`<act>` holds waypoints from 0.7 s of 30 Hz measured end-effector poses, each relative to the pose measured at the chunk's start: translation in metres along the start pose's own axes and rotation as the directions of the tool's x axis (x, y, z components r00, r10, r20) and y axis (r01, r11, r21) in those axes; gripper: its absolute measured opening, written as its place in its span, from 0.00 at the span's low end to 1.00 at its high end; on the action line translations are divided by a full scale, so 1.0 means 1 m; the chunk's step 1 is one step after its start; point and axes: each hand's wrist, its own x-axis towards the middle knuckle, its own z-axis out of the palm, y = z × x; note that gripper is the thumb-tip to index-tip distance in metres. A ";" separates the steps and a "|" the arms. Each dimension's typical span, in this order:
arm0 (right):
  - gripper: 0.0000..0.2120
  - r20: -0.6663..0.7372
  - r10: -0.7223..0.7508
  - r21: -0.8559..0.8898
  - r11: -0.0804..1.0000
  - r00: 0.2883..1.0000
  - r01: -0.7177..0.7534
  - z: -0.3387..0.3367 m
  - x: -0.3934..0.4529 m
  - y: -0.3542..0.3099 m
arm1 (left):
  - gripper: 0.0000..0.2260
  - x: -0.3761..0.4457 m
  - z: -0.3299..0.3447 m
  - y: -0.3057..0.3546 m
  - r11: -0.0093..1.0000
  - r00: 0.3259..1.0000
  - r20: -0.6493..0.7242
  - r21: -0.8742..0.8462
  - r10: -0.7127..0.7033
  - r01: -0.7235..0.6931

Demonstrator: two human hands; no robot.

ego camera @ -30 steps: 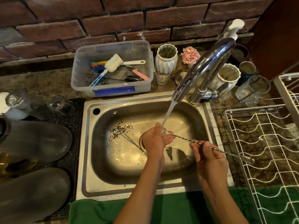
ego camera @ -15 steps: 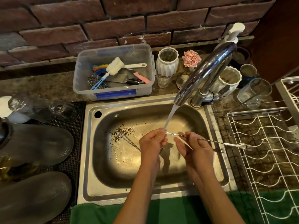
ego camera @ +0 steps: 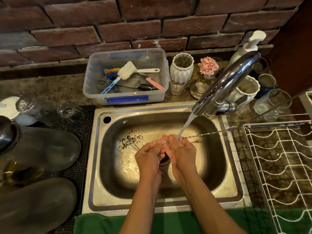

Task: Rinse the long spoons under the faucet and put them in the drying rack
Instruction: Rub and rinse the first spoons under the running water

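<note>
One long spoon [ego camera: 204, 134] is held under the water from the faucet [ego camera: 224, 86], over the sink [ego camera: 224, 179]. Its near end is pinched by the curled fingers of the left hand [ego camera: 148, 156] and right hand [ego camera: 181, 152]. Its far end reaches toward the drying rack [ego camera: 276, 166].

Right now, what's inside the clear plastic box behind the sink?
The plastic box holds a white sponge brush, a steel scrubber and a pink-handled knife. Anything beneath them is covered.
</note>
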 end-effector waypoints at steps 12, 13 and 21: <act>0.04 0.054 0.013 -0.125 0.992 0.998 -0.006 0.001 0.000 0.008 | 0.05 0.005 -0.030 0.003 0.998 0.998 -0.049 -0.052 -0.028 0.025; 0.03 0.022 -0.007 -0.064 0.998 1.000 0.009 -0.004 0.003 0.000 | 0.05 0.007 -0.038 0.006 0.998 0.998 -0.065 -0.060 -0.018 0.014; 0.03 0.045 0.000 -0.171 0.985 0.999 0.008 -0.002 0.001 0.010 | 0.06 0.005 -0.066 0.008 0.999 0.990 -0.130 0.001 0.046 -0.047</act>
